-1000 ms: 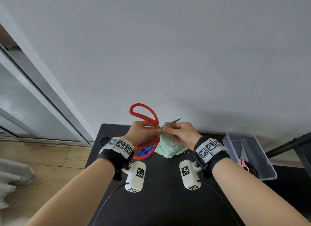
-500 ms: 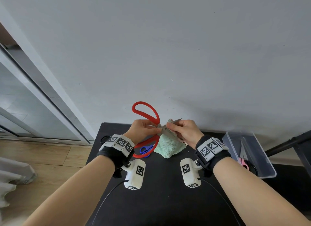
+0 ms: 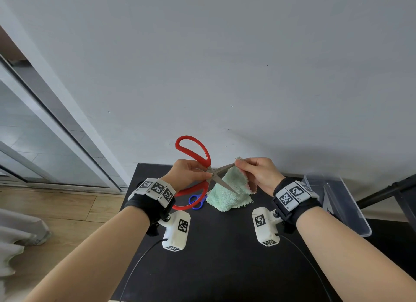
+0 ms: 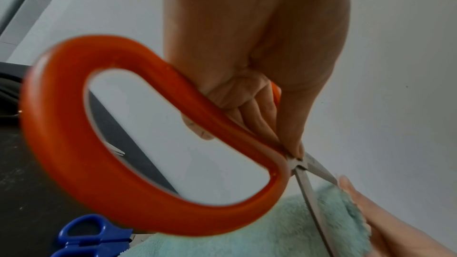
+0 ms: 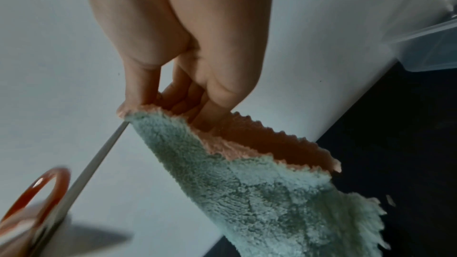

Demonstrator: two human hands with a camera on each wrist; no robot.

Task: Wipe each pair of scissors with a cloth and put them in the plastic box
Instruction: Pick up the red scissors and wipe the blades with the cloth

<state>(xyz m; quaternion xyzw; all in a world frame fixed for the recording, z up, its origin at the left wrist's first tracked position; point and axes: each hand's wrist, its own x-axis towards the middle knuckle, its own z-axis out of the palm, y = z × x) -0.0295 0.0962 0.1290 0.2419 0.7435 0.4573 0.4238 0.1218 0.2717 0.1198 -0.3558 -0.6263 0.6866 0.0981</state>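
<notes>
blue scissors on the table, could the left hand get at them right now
Probably not yet. The left hand grips the red scissors at the pivot, and their lower handle loop hangs partly over the blue scissors. Nothing else seems to block them.

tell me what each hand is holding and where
Left hand grips the red scissors at the handles beside the pivot. Right hand pinches the green cloth around one blade's tip.

Glossy plastic-handled red scissors (image 3: pixel 193 157), fluffy cloth (image 3: pixel 229 193), matt table (image 3: pixel 225 256).
</notes>
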